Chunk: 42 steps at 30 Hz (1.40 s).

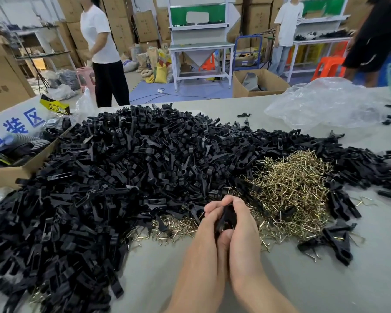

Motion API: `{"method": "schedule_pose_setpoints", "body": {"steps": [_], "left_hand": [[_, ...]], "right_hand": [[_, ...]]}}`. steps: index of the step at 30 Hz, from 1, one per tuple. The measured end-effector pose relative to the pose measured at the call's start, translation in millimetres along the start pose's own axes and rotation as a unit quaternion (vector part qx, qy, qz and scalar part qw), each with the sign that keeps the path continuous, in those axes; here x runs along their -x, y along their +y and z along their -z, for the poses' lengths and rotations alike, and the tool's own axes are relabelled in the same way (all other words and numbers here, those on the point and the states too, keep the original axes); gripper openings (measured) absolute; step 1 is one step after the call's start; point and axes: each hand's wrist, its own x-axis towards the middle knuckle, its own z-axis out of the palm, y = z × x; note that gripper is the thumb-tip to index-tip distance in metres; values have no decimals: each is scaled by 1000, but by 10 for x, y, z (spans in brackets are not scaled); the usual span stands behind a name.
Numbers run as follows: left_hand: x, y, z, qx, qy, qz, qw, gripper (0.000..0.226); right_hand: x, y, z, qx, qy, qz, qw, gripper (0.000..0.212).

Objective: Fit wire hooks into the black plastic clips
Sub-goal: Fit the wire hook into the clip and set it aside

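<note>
Both hands press together near the middle of the counter [303,279]; the left hand [209,224] and right hand [240,224] pinch one black clip [226,219]; its hook is hidden; a huge clip pile [122,177] and brass hook heap [291,188] remain, so most work seems left.

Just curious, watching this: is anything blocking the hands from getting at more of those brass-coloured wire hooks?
Nothing visible does. The wire hooks lie heaped just beyond both hands, which together hold one black clip.
</note>
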Motion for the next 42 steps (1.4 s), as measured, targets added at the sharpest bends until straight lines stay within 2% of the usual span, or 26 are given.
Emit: {"method": "schedule_pose_setpoints", "body": {"steps": [5,6,8,9,11,12,15,17,22,26,29,31,33,36,39,42], "left_hand": [[-30,43,26,34,39,20,998,52],[-47,28,13,57,35,32,997,48],[-74,7,-4,74,25,67,995,25],[-76,4,-4,113,11,82,990,24],[-85,22,14,133,28,72,988,46],[-81,14,12,126,34,69,989,49],[-87,20,28,81,32,47,995,42],[-90,6,32,101,27,61,993,35],[-108,-33,27,113,64,33,991,27],[-188,-109,102,201,117,46,971,11],[-211,-133,187,311,108,97,939,22],[-195,-139,222,356,103,123,920,25],[-152,-146,229,337,91,122,929,30],[-59,-91,230,262,68,62,961,35],[7,11,205,144,64,4,987,29],[48,102,130,69,52,-44,995,15]], "right_hand": [[-18,61,-58,-30,70,-27,997,36],[-23,68,-71,-40,78,-24,996,38],[-25,82,-89,-42,87,-15,995,38],[-24,93,-90,-44,90,-10,995,36],[-19,111,-92,-52,99,-3,994,35],[-18,114,-93,-53,101,-1,993,37],[-17,123,-91,-43,97,9,994,43],[-13,121,-81,-33,93,11,995,39],[-45,123,-48,-21,58,5,998,31],[-63,115,-5,41,-11,8,999,32],[-35,84,57,72,-96,19,993,30],[-4,90,97,110,-118,38,986,32],[36,83,129,130,-122,52,983,33],[80,22,208,158,-103,66,980,32],[160,-79,365,168,-86,76,979,35],[252,-240,599,189,-80,93,974,38]]}}
